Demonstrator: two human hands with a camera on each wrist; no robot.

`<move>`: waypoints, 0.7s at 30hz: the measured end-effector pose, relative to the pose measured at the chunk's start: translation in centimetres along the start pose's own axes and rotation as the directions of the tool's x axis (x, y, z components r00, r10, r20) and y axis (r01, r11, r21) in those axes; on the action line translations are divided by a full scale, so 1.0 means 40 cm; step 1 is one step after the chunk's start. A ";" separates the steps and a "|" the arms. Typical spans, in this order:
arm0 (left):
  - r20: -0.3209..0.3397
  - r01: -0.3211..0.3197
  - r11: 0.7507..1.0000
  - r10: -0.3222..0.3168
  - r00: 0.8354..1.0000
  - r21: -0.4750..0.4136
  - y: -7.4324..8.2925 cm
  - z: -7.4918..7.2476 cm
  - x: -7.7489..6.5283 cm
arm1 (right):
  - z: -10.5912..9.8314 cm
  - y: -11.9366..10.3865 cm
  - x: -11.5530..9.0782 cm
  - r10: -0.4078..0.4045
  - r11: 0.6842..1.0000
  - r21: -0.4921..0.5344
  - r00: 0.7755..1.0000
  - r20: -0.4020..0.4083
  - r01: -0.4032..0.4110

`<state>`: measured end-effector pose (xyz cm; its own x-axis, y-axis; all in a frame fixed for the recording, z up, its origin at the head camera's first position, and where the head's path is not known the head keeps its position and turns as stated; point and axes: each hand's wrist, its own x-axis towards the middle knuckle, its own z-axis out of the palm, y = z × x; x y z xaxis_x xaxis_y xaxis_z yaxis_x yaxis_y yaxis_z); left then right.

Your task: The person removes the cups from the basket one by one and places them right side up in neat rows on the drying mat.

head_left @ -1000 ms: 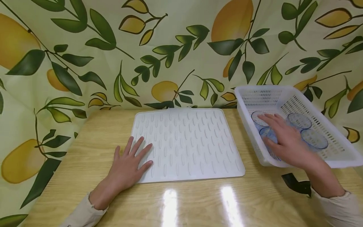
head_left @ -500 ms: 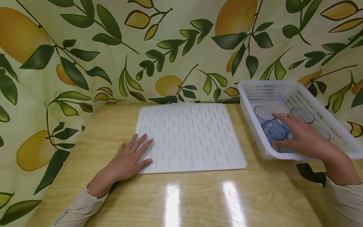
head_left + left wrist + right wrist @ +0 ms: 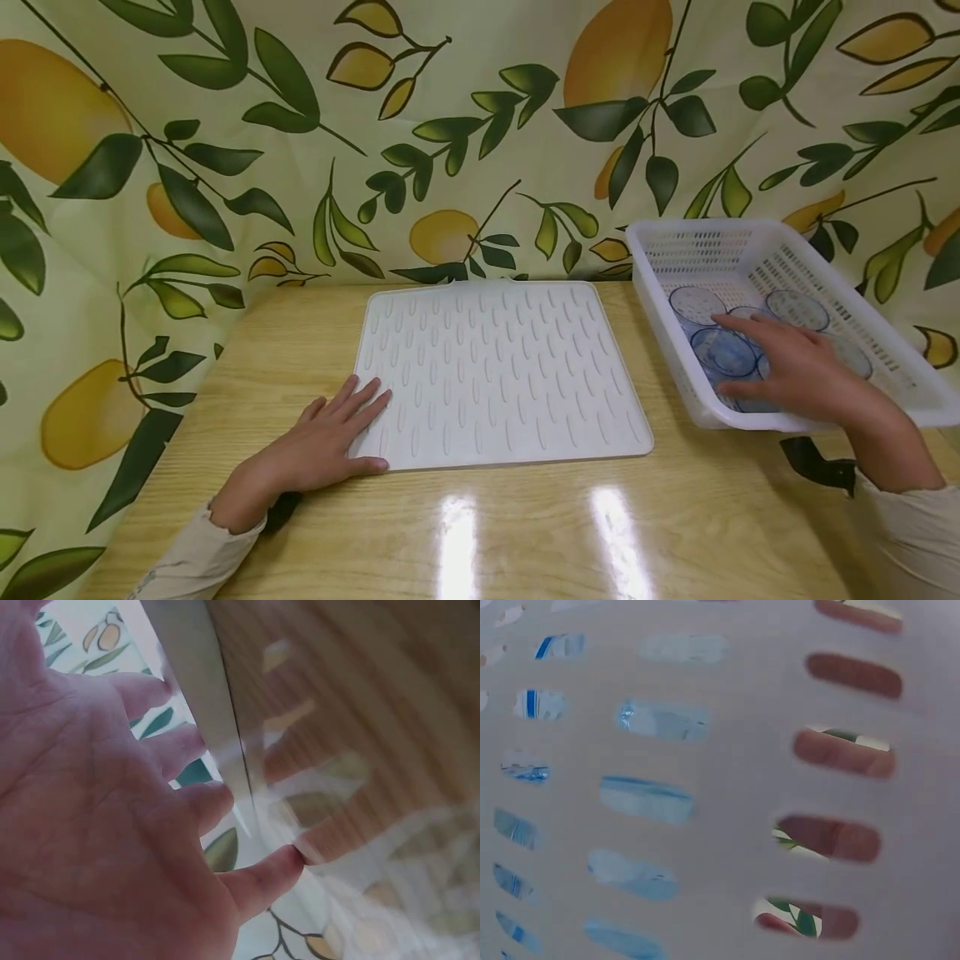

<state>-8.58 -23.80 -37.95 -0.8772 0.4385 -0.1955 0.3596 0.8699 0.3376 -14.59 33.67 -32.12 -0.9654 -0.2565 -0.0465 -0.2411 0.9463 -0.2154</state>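
Note:
A white ridged mat point(image 3: 498, 375) lies flat on the wooden table. My left hand point(image 3: 322, 446) rests at its near left corner, fingers spread and nearly straight, fingertips over the left edge and thumb at the front edge. In the left wrist view the palm point(image 3: 112, 802) and fingers show beside the tabletop. My right hand point(image 3: 806, 367) is over the white plastic basket point(image 3: 697, 400), thumb and fingers spread apart above several clear blue-rimmed glasses point(image 3: 722, 350). Part of the glasses is hidden under it. Through the basket's slots the right wrist view shows bluish glass point(image 3: 649, 799) and fingers point(image 3: 855, 673).
The basket has slotted walls and stands at the table's right, beside the mat. A fabric backdrop with lemons and leaves point(image 3: 442, 237) rises behind and left of the table. A dark strap point(image 3: 817, 467) hangs under the right wrist.
My right hand has drawn right over the basket, uncovering more of the left glasses, its thumb and fingers farther apart. My left hand has slid slightly left and nearer along the mat's edge.

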 end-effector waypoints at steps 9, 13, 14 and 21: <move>0.003 -0.002 1.000 0.002 1.000 -0.027 0.001 0.001 0.003 | 0.006 0.009 -0.007 -0.026 1.000 -0.002 0.999 -0.034 0.026; 0.002 0.008 1.000 -0.008 1.000 -0.025 -0.001 0.002 0.003 | 0.009 0.003 -0.007 -0.033 0.999 -0.008 0.998 -0.050 0.033; 0.001 0.008 1.000 -0.008 1.000 -0.022 -0.001 0.003 0.004 | 0.010 0.002 -0.008 -0.028 1.000 -0.009 0.998 -0.048 0.028; -0.023 -0.003 1.000 0.003 1.000 0.005 -0.006 0.005 0.006 | 0.017 -0.002 -0.005 0.006 1.000 -0.025 0.998 -0.057 -0.008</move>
<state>-8.80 -23.85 -38.27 -0.8832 0.4361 -0.1726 0.3641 0.8695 0.3337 -14.33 33.50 -32.74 -0.9710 -0.2391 0.0076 -0.2362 0.9528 -0.1908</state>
